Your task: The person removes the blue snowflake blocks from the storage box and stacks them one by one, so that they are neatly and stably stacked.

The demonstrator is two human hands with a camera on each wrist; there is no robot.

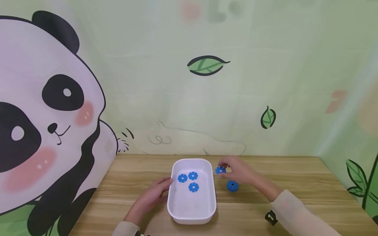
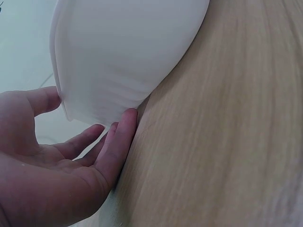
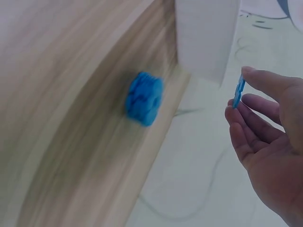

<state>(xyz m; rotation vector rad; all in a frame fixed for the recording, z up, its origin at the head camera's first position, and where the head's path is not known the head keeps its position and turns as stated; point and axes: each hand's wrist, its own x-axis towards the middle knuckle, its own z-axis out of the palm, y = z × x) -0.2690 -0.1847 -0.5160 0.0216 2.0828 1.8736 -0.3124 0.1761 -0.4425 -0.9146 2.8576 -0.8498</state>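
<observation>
A white rectangular plastic tub [image 1: 192, 209] stands on the wooden table. My left hand [image 1: 155, 193] holds its left side, thumb at the rim and fingers [image 2: 120, 142] along the outer wall. Inside, towards the far end, lie three blue notched plastic discs [image 1: 193, 187], flat and apart. Right of the tub, my right hand [image 1: 237, 170] pinches another blue notched disc [image 3: 239, 91] by its edges between thumb and fingertips. On the table beneath that hand is a short stack of blue discs [image 1: 232, 186], also seen in the right wrist view.
The wooden tabletop [image 1: 295, 183] ends at a pale green wall cloth [image 1: 165, 98] printed with leaves and a large panda [image 1: 53, 95]. A small black device [image 1: 271, 217] is at the right sleeve [image 1: 295, 209].
</observation>
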